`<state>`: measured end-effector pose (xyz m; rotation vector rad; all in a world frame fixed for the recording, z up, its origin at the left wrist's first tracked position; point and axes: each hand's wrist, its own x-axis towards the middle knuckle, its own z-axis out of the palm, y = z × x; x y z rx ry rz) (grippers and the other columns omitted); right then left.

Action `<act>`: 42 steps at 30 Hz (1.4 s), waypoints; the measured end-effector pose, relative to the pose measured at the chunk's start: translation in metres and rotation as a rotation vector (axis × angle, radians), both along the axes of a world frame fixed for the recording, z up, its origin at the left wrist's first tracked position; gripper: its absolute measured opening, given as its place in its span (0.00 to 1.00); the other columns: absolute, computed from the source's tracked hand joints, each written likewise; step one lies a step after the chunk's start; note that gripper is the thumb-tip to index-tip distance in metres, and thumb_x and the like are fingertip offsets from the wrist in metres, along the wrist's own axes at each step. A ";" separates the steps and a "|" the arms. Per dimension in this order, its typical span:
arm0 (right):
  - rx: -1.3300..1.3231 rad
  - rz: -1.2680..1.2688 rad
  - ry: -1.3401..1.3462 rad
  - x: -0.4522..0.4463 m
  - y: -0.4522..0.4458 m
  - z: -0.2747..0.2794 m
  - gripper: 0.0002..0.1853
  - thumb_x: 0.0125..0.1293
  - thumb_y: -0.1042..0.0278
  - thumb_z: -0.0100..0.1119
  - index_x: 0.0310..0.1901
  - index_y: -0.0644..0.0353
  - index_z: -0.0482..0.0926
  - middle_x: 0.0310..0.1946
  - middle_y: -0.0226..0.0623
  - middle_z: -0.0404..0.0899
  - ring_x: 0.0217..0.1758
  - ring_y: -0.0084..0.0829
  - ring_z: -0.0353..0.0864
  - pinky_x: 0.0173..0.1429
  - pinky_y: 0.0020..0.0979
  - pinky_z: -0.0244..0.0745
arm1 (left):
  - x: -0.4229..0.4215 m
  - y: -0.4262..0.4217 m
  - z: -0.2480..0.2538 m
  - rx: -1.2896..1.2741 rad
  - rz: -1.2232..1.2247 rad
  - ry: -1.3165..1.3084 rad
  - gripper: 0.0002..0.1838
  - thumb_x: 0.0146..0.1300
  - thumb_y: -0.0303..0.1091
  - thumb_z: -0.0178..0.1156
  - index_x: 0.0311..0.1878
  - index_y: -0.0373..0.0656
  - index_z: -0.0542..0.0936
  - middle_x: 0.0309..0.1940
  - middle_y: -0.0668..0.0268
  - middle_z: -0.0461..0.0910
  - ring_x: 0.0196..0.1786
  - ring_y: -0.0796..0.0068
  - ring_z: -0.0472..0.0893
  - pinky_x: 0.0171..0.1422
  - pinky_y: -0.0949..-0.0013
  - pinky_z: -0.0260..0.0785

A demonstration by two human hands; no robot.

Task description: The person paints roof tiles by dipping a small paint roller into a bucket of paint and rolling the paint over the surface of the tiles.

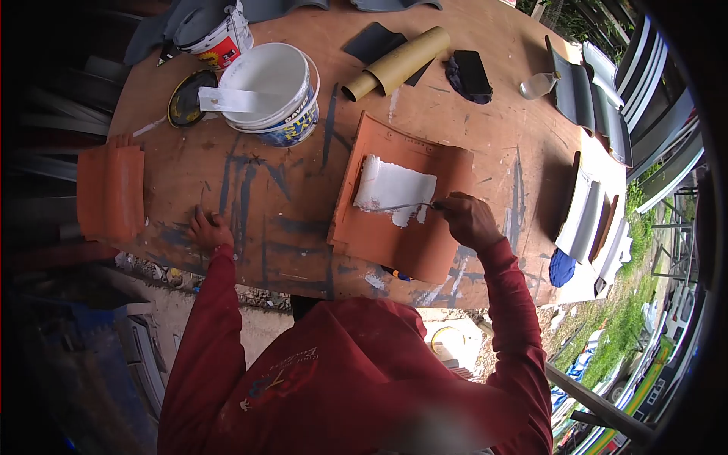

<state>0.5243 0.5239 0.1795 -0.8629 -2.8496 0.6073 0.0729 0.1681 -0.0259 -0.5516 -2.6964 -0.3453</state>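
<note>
Mostly, the tile [390,233] lies between the hands [208,230] [470,220].

I cannot see the handle of the thin grey tool [406,205]; the right hand [472,220] wraps around it. The curved terracotta tile [436,250] hides most of a small blue-and-orange object [396,274] I cannot identify. My view's top edge crops a dark grey curved piece [396,4]. Lettering on the dark red shirt [341,334] is too small to read.
</note>
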 end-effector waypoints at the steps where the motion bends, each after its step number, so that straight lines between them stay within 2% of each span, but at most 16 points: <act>1: -0.021 -0.001 0.078 -0.004 -0.002 -0.006 0.08 0.66 0.72 0.62 0.44 0.54 0.88 0.34 0.42 0.84 0.37 0.51 0.85 0.39 0.46 0.79 | -0.001 0.000 -0.001 -0.004 0.015 -0.026 0.28 0.69 0.45 0.57 0.70 0.44 0.76 0.66 0.53 0.76 0.66 0.46 0.71 0.72 0.46 0.62; 6: 0.042 -0.040 -0.115 0.025 0.010 0.027 0.08 0.65 0.70 0.62 0.42 0.54 0.89 0.36 0.42 0.86 0.37 0.50 0.86 0.41 0.48 0.80 | -0.004 0.000 -0.007 0.005 -0.006 -0.009 0.29 0.68 0.45 0.57 0.70 0.44 0.76 0.66 0.52 0.75 0.65 0.46 0.71 0.72 0.45 0.63; 8: 0.141 -0.006 -0.189 0.057 0.029 0.047 0.07 0.64 0.72 0.67 0.43 0.55 0.89 0.37 0.42 0.87 0.39 0.47 0.87 0.42 0.46 0.81 | -0.003 -0.002 -0.004 0.013 0.019 0.002 0.29 0.68 0.45 0.57 0.70 0.44 0.76 0.66 0.52 0.75 0.64 0.45 0.71 0.72 0.45 0.63; 10: 0.075 -0.132 -0.390 0.058 0.032 0.094 0.07 0.63 0.71 0.67 0.42 0.53 0.90 0.38 0.42 0.88 0.41 0.46 0.88 0.45 0.46 0.81 | -0.004 -0.002 -0.008 0.020 0.005 0.021 0.29 0.68 0.45 0.57 0.70 0.44 0.76 0.66 0.52 0.75 0.64 0.44 0.71 0.71 0.45 0.63; 13: 0.172 -0.160 -0.484 0.039 0.030 0.129 0.08 0.63 0.70 0.68 0.43 0.52 0.91 0.37 0.42 0.89 0.41 0.46 0.88 0.46 0.46 0.81 | -0.003 -0.002 -0.005 0.029 -0.009 0.004 0.28 0.69 0.45 0.57 0.69 0.44 0.76 0.66 0.52 0.75 0.65 0.43 0.70 0.71 0.44 0.64; 16: 0.204 -0.061 -0.413 0.019 0.043 0.092 0.08 0.63 0.70 0.68 0.43 0.54 0.90 0.37 0.42 0.89 0.41 0.47 0.88 0.46 0.46 0.81 | -0.002 -0.001 -0.005 0.039 0.007 -0.009 0.28 0.69 0.45 0.57 0.70 0.45 0.76 0.66 0.53 0.74 0.65 0.43 0.70 0.71 0.44 0.64; 18: 0.079 0.016 -0.124 0.008 0.058 0.037 0.08 0.63 0.69 0.65 0.41 0.54 0.90 0.37 0.41 0.89 0.40 0.49 0.88 0.46 0.47 0.81 | -0.003 -0.004 -0.009 0.030 0.001 -0.011 0.28 0.69 0.44 0.57 0.70 0.45 0.76 0.66 0.53 0.75 0.65 0.44 0.70 0.71 0.44 0.64; 20: -0.014 0.022 -0.014 -0.012 0.057 0.015 0.08 0.63 0.69 0.64 0.42 0.55 0.89 0.37 0.41 0.89 0.41 0.50 0.87 0.46 0.47 0.81 | -0.004 -0.001 -0.009 0.024 0.015 0.001 0.28 0.69 0.44 0.57 0.70 0.45 0.76 0.66 0.53 0.75 0.66 0.44 0.70 0.71 0.44 0.63; 24: 0.016 -0.008 -0.049 -0.023 0.059 0.025 0.08 0.64 0.69 0.64 0.42 0.55 0.90 0.38 0.43 0.89 0.41 0.50 0.87 0.46 0.46 0.81 | -0.002 -0.001 -0.005 0.039 0.003 -0.008 0.28 0.69 0.44 0.57 0.70 0.46 0.75 0.67 0.53 0.74 0.66 0.44 0.70 0.72 0.45 0.63; 30: 0.095 -0.114 -0.372 0.032 0.099 0.092 0.08 0.66 0.66 0.64 0.42 0.52 0.91 0.35 0.43 0.89 0.39 0.47 0.88 0.45 0.46 0.82 | -0.001 0.000 -0.003 0.023 0.009 -0.025 0.27 0.70 0.44 0.57 0.70 0.45 0.75 0.67 0.53 0.74 0.67 0.45 0.70 0.73 0.45 0.62; 32: 0.051 -0.129 -0.409 0.029 0.106 0.091 0.08 0.66 0.66 0.65 0.42 0.51 0.91 0.35 0.42 0.89 0.39 0.47 0.88 0.46 0.46 0.82 | -0.003 0.000 -0.004 0.014 0.011 -0.026 0.27 0.70 0.44 0.56 0.70 0.45 0.75 0.67 0.53 0.74 0.66 0.45 0.71 0.72 0.46 0.62; 38: -0.032 -0.017 -0.175 -0.029 0.099 0.031 0.09 0.64 0.68 0.63 0.43 0.53 0.90 0.36 0.43 0.89 0.40 0.49 0.87 0.46 0.48 0.79 | -0.003 -0.002 -0.005 -0.011 -0.022 0.037 0.28 0.70 0.44 0.56 0.71 0.44 0.75 0.67 0.52 0.75 0.65 0.45 0.72 0.71 0.47 0.63; 40: -0.031 0.033 -0.027 -0.044 0.096 0.022 0.09 0.64 0.68 0.63 0.43 0.54 0.90 0.36 0.45 0.88 0.40 0.49 0.87 0.46 0.47 0.79 | -0.002 -0.001 -0.005 0.002 -0.007 0.022 0.29 0.70 0.44 0.56 0.71 0.44 0.75 0.67 0.52 0.75 0.65 0.45 0.72 0.71 0.46 0.63; 42: -0.053 0.022 -0.007 -0.037 0.099 0.025 0.10 0.64 0.69 0.63 0.44 0.54 0.90 0.37 0.46 0.88 0.40 0.50 0.87 0.46 0.47 0.80 | -0.005 -0.001 -0.007 0.004 -0.017 0.035 0.29 0.69 0.43 0.56 0.71 0.44 0.75 0.66 0.52 0.75 0.65 0.45 0.72 0.71 0.45 0.62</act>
